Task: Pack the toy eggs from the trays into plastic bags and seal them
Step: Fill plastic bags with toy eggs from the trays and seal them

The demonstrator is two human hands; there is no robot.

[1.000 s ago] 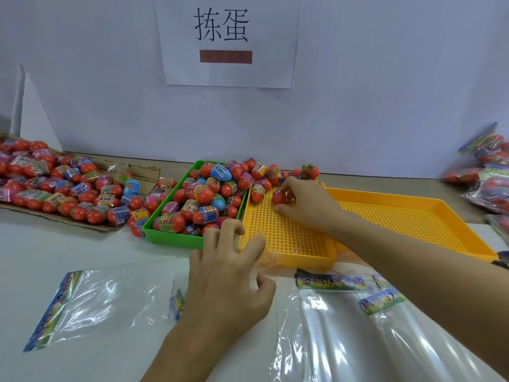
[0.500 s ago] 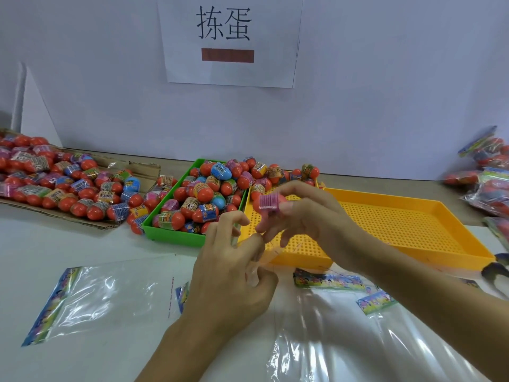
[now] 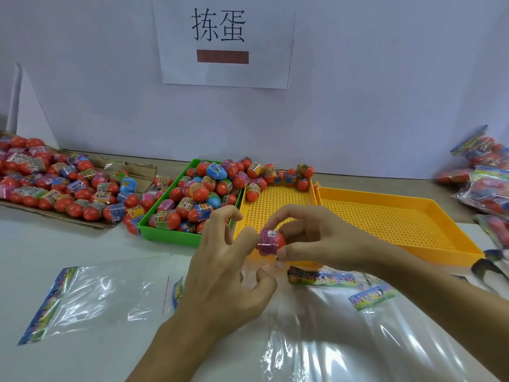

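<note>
A person's right hand is pinching a red toy egg with a pink wrapper above the near edge of the left yellow tray. The left hand, fingers loosely spread and gripping nothing visible, is hovering just beside the egg. A clear plastic bag is lying on the white desk near left, a green tray heaped with eggs beyond.

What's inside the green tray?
The green tray is heaped with toy eggs, orange ends with colourful wrappers. The left hand covers its near right corner, and the pile hides the tray's floor.
</note>
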